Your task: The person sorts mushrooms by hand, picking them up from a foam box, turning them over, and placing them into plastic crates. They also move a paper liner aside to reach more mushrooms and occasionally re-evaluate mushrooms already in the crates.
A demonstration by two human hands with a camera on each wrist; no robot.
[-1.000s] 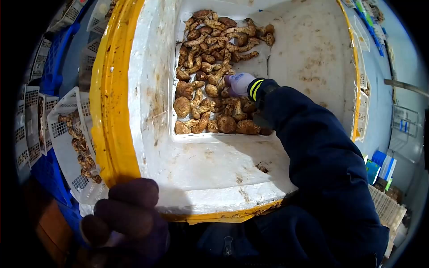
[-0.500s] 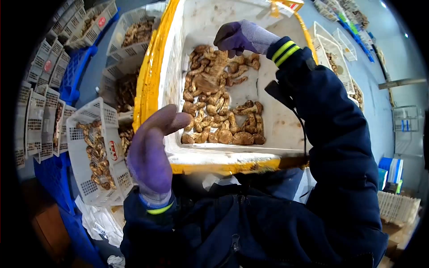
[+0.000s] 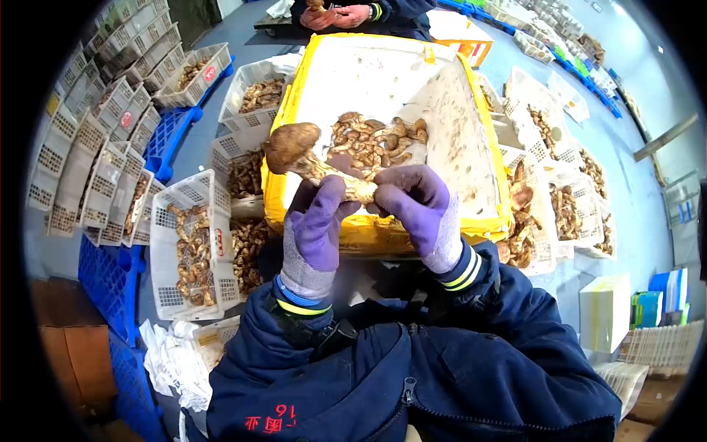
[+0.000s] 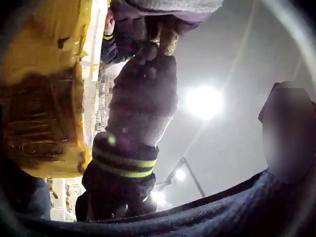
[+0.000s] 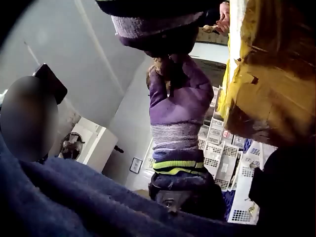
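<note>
A large brown mushroom [image 3: 291, 147] with a thick pale stem is held up in front of a foam box [image 3: 324, 88] with yellow-taped edges. My gloved left hand [image 3: 315, 232] grips the stem from below, its thumb along it. The fingers of my gloved right hand [image 3: 421, 206] pinch the stem's lower end. In the left wrist view the right hand [image 4: 143, 94] is at the stem, and the right wrist view shows the left hand [image 5: 180, 98] from below. More mushrooms [image 3: 372, 144] lie inside the box, partly hidden behind the held one.
White perforated crates [image 3: 158, 250] of mushrooms stand left of the box, with more crates [image 3: 567, 184] on the right. Blue pallets [image 3: 110, 280] lie under the left ones. Across the box another person's hands [image 3: 335, 16] hold a mushroom. A white plastic bag [image 3: 173, 361] lies at lower left.
My right hand has risen from among the mushrooms and come back toward my body with a large one. The left hand has moved in to meet it, and the head view has tilted up.
</note>
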